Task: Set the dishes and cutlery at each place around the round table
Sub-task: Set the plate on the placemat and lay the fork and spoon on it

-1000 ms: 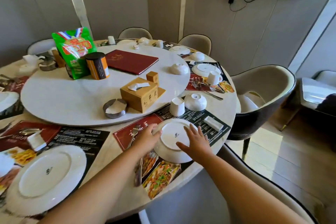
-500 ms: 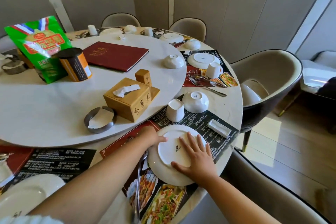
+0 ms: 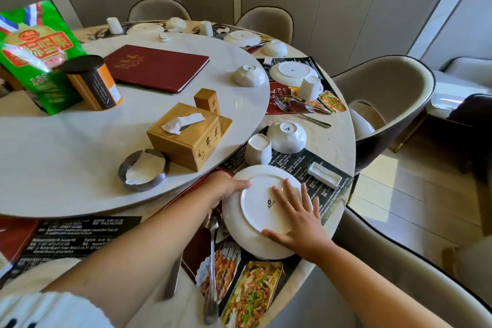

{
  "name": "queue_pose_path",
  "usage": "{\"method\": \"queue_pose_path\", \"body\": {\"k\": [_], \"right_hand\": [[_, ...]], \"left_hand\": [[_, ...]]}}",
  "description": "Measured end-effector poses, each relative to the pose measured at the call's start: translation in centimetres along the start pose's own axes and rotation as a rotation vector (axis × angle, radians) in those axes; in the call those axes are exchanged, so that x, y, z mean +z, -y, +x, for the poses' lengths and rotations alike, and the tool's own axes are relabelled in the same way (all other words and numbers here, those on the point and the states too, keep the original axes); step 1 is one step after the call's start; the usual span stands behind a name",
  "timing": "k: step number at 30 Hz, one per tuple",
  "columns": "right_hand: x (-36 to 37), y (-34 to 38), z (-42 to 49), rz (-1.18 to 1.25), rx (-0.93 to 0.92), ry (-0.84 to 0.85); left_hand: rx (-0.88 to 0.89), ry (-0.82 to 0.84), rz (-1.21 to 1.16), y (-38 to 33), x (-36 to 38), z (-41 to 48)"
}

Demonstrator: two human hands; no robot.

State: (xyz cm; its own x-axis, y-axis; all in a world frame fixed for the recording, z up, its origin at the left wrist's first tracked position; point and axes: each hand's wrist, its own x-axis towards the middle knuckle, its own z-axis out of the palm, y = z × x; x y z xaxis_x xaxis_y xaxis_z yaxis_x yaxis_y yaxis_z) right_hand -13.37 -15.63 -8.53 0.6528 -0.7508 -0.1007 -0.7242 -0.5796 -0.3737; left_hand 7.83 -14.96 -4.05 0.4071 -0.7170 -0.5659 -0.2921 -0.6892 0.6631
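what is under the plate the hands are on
A printed placemat: its food photos and black text show around the plate. Whatever lies beneath the plate's middle is covered. The left hand holds the plate's rim; the right hand rests flat on top.

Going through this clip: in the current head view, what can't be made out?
1. Left hand fingers: head view, hidden behind the plate rim; only the thumb shows, so its grip is unclear.
2. Cutlery left of the plate: head view, partly covered by the left forearm.
3. Green bag: cut off by the left edge.
4. Far place settings: too small to check.
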Motion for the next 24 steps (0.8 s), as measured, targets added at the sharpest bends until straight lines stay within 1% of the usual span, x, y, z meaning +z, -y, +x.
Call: {"method": "queue_pose_path", "body": {"k": [2,5,7,9,11,13,14,15,16,18,19,21,24], "right_hand": [[-0.1,0.6,-0.9,-0.057,-0.116,-0.034],[0.8,1.2,-2.3,-0.166,-0.393,-0.211],[1.4,1.2,-2.5,-0.234,-0.519,-0.321],[0.8,1.3,-2.2,-0.212,-0.550,-0.405],[-1.1,1.8,-1.6,-0.155,-0.531,-0.478],[-3.4,2.2,-1.0,-0.091,-0.500,-0.548],[-4.6,2.3,-0.8,-0.052,-0.475,-0.592],[-5.7,2.3,-0.7,0.034,-0.433,-0.629],[-6.6,2.4,-0.7,0.177,-0.351,-0.642],[-7.8,2.5,-0.5,0.532,-0.110,-0.608],[-8.1,2.3,-0.3,0.654,0.008,-0.604],[-7.8,1.8,0.1,0.761,0.168,-0.623],[-6.5,0.6,0.2,0.865,0.339,-0.568]], "left_hand": [[-0.009,0.021,-0.035,0.0,-0.1,0.0],[-0.030,0.099,-0.127,-0.1,-0.5,-0.5],[-0.043,0.104,-0.176,0.0,-0.7,-0.6],[-0.046,0.045,-0.222,-0.2,-0.8,-0.8],[-0.026,0.006,-0.353,-0.4,-0.9,-0.6],[-0.018,0.031,-0.598,-0.7,-1.0,-1.0],[-0.001,0.037,-0.676,-0.7,-0.8,-1.2],[0.020,0.031,-0.677,-0.7,-0.5,-1.1],[0.052,0.007,-0.651,-0.7,-0.2,-1.2],[0.123,-0.029,-0.542,-0.9,0.6,-2.0],[0.157,-0.024,-0.464,-0.9,1.1,-2.1],[0.215,-0.010,-0.275,-0.5,1.9,-2.0],[0.238,-0.080,-0.139,0.9,1.9,-1.7]]}}
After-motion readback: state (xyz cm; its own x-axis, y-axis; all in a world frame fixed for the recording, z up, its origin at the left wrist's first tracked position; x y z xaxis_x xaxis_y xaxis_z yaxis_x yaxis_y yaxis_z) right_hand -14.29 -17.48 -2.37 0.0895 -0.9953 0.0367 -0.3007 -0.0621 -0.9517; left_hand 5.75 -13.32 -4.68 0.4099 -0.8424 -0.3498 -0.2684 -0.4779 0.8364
